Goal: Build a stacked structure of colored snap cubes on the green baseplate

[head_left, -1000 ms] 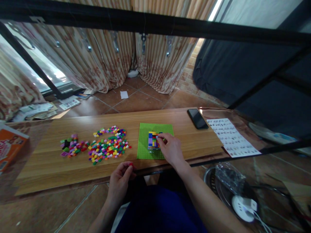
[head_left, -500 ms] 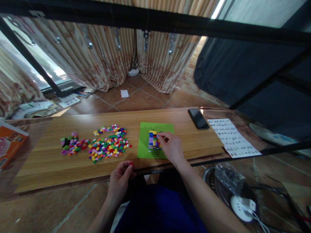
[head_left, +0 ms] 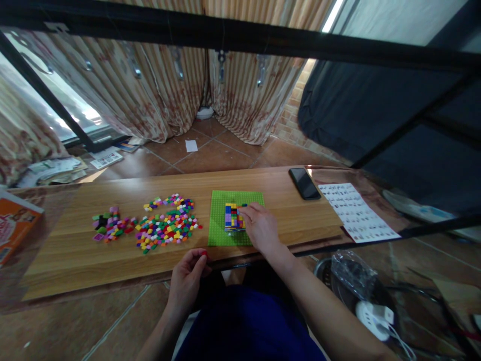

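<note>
Brick block (head_left: 231, 217), many-coloured, stands on the green baseplate (head_left: 217, 200) just below the centre of the frame. A push at its right side could, I judge, tip it or loosen a layer, since neither hand braces the opposite side; the baseplate might also slide on the counter (head_left: 86, 265), as nothing visible pins it. The red brick (head_left: 205, 252) could drop to the floor, being pinched only at the fingertips near the counter's front edge, lower centre.

Left hand (head_left: 187, 276): thumb and forefinger closed on that red brick, well apart from the block. Right hand (head_left: 263, 228): fingertips bunched against the block's right part; whether they grip a brick, I cannot tell.
</note>
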Available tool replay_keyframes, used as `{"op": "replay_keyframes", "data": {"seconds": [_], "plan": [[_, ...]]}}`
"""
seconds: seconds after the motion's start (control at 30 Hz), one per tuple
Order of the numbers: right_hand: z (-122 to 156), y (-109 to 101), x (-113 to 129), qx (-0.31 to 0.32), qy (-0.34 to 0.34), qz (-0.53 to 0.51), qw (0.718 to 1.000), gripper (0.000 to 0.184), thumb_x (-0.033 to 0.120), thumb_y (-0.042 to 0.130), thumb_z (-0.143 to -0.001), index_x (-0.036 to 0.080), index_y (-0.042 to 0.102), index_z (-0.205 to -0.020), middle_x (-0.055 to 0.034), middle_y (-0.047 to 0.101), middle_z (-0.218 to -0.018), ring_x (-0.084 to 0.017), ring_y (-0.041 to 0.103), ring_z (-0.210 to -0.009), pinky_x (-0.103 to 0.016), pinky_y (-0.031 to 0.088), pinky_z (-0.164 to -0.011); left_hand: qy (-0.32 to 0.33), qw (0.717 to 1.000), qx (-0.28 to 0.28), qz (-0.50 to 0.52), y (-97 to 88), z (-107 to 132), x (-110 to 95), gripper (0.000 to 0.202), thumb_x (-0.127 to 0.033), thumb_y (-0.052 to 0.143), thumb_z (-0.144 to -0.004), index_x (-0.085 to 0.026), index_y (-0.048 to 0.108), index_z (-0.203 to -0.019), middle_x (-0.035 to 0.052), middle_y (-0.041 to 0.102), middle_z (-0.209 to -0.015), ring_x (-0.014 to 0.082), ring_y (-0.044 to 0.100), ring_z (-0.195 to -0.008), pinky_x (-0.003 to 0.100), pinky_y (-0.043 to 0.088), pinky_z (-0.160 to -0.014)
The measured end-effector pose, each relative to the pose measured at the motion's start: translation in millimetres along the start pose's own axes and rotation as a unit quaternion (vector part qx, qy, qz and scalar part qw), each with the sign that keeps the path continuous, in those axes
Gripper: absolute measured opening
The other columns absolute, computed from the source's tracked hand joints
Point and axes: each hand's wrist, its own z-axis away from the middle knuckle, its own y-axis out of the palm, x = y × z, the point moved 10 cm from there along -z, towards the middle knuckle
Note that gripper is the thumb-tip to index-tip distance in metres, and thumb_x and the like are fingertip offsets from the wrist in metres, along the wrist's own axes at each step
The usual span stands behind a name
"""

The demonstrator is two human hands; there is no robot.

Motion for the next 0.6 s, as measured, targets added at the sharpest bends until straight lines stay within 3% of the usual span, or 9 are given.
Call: {"op": "replay_keyframes", "data": {"seconds": [0.13,0.37,0.6], "plan": [[-2,3,4,0.008,-0.024,0.020,0.999,0.025,0.027,0.047,-0.096,0.025,0.072,-0.097,-0.0045,0.066,-0.089,-0.018,0.059,-0.085,-0.026,0.043,-0.069,0.021,1.000,0.005,-0.015,4.7,1,-10,0.039,-0.045,0.072,-0.068,-0.015,0.062,-0.092,0.0000,0.067,-0.074,0.0115,0.059,-0.061,0.023,0.050,-0.060],[-2,0,4,0.001,-0.025,-0.054,0.998,0.023,0.026,0.049,-0.096,0.025,0.072,-0.096,-0.0029,0.066,-0.092,-0.014,0.061,-0.085,-0.023,0.043,-0.075,0.100,0.994,0.014,-0.050,24.2,-7,-49,0.041,-0.044,0.066,-0.072,-0.014,0.062,-0.099,0.0038,0.067,-0.079,0.0161,0.063,-0.072,0.026,0.052,-0.063],[-4,3,7,0.011,-0.027,-0.042,0.999,0.024,0.024,0.048,-0.096,0.024,0.072,-0.091,-0.0036,0.066,-0.093,-0.014,0.061,-0.085,-0.022,0.043,-0.073,0.102,0.993,0.038,-0.043,48.6,-15,-58,0.048,-0.048,0.066,-0.069,-0.013,0.060,-0.102,0.0022,0.064,-0.071,0.0170,0.062,-0.067,0.028,0.051,-0.059]]}}
